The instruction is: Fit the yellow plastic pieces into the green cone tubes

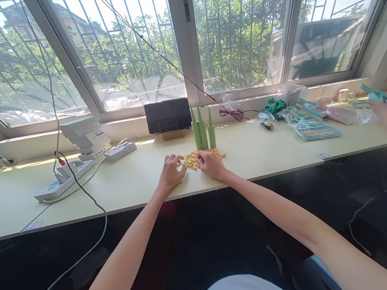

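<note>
Two bare hands are what I've got on the head feed, both down low over a loose pile of small yellow pieces (192, 162) on a pale cream tabletop (263, 163). Take that pile as the middle of the clock, with twelve toward the windows. My left hand (172, 172) is at about nine, fingers curled in and the thumb close to the index finger, right at the pile's edge. My right hand (211, 164) is at about three, also curled narrow, partly covering the pieces. Can't tell from this far off if either one has a piece pinched, sorry.

Three slim green towers with pointed tips (202, 134) stand upright between twelve and one, just behind the pile. At eleven there's a black rectangular screen (168, 113) on a small brown stand (173, 134). Way out at nine sits a white power strip (50, 189), with a stack of flat white boxes (87, 142) around ten. Flat clear plastic packets (315, 132) lie at three, and further out that way a co-worker's hand (385, 109) holds something teal (376, 92).
</note>
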Demonstrator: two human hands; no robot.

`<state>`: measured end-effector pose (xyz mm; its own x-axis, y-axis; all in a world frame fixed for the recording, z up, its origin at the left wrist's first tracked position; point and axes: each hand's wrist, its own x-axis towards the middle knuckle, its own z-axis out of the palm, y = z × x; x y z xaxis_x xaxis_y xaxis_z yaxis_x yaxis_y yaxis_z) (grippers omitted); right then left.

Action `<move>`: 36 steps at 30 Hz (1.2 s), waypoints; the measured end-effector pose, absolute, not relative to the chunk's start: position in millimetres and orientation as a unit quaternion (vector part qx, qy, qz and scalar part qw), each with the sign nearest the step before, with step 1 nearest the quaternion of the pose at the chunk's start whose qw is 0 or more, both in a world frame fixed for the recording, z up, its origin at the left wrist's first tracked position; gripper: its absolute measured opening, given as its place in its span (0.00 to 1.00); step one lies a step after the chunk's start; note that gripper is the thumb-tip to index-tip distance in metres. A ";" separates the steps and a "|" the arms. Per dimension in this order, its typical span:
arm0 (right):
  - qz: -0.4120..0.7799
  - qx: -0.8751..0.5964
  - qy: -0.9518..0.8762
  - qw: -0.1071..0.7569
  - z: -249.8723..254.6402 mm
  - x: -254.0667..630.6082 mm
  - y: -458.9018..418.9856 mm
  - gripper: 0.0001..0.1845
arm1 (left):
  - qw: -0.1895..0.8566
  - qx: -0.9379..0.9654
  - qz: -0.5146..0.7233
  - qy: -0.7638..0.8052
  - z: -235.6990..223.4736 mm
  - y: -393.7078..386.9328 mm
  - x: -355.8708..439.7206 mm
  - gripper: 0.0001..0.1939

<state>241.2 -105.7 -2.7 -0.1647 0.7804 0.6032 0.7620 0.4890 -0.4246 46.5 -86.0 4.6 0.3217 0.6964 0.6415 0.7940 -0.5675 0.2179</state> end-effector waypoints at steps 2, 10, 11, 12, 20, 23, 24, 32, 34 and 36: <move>0.011 -0.503 -0.763 0.406 -3.3 241.6 -105.0 0.05 | 0.064 -0.830 -0.345 -0.433 4.0 -87.0 46.6 0.09; 0.008 -0.494 -0.759 0.424 -4.9 241.7 -102.8 0.04 | 0.055 -0.834 -0.332 -0.437 0.3 -82.9 44.4 0.08; 0.008 -0.494 -0.757 0.428 -5.2 241.6 -102.5 0.04 | 0.055 -0.830 -0.333 -0.444 -0.6 -81.6 44.0 0.09; 0.007 -0.493 -0.755 0.431 -5.5 241.6 -102.0 0.05 | 0.055 -0.827 -0.333 -0.450 -1.4 -80.3 43.6 0.09; 0.028 -0.540 -0.627 0.561 15.0 264.1 -74.9 0.05 | 0.048 -0.811 -0.330 -0.480 -2.5 -77.7 43.1 0.10; 0.014 -0.564 -0.587 0.580 36.5 283.3 -55.6 0.10 | 0.046 -0.800 -0.335 -0.496 -2.4 -78.2 43.3 0.12; 0.009 -0.568 -0.580 0.584 43.6 289.5 -48.9 0.11 | 0.045 -0.796 -0.337 -0.501 -2.6 -78.2 43.3 0.12; 0.001 -0.585 -0.631 0.509 71.7 316.6 -3.5 0.25 | 0.050 -0.773 -0.342 -0.532 -1.3 -78.3 43.1 0.10; 0.023 -0.591 -0.648 0.480 71.7 317.9 3.5 0.27 | 0.051 -0.769 -0.341 -0.538 -0.4 -79.3 43.3 0.10; 0.035 -0.591 -0.655 0.470 69.9 317.8 8.3 0.29 | 0.051 -0.766 -0.342 -0.542 0.2 -80.5 43.6 0.09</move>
<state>317.8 8.3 69.9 0.1406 0.8069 0.5737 0.7403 0.2991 -0.6021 43.6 -80.5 0.2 0.1784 0.7954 0.5793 0.8654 -0.4070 0.2923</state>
